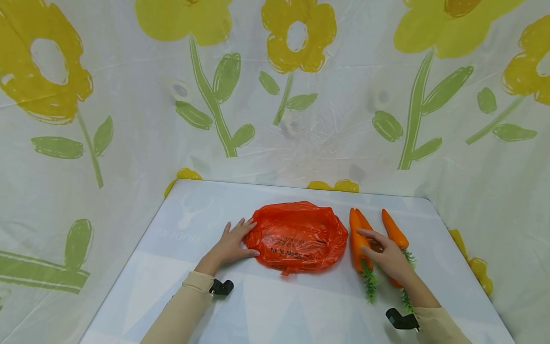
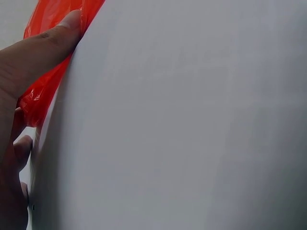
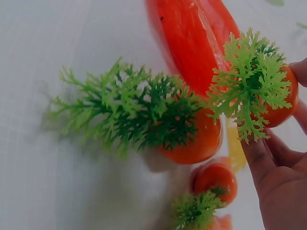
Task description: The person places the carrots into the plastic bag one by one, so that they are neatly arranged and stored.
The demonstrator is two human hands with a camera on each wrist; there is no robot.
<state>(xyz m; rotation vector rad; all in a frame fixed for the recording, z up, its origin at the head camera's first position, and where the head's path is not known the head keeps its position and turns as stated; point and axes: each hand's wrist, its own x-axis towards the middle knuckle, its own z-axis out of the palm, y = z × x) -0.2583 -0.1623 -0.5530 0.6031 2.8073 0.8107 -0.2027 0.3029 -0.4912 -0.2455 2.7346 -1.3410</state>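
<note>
A crinkled red plastic bag (image 1: pixel 296 239) with dark print lies on the table. My left hand (image 1: pixel 229 244) has its fingers spread against the bag's left edge, and in the left wrist view its thumb (image 2: pixel 50 43) rests on the film. To the right of the bag are orange carrots with green leafy tops. My right hand (image 1: pixel 388 255) pinches the leftmost carrot (image 1: pixel 357 243), whose top (image 3: pixel 249 86) appears raised off the table in the right wrist view. A second carrot (image 3: pixel 196 139) is partly hidden beneath that hand. The third carrot (image 1: pixel 393 229) lies farther right.
The white table (image 1: pixel 275 315) carries pale printed shapes. A curtain (image 1: pixel 339 138) with yellow flowers hangs behind it and along both sides. Each wrist wears a small black camera (image 1: pixel 222 287).
</note>
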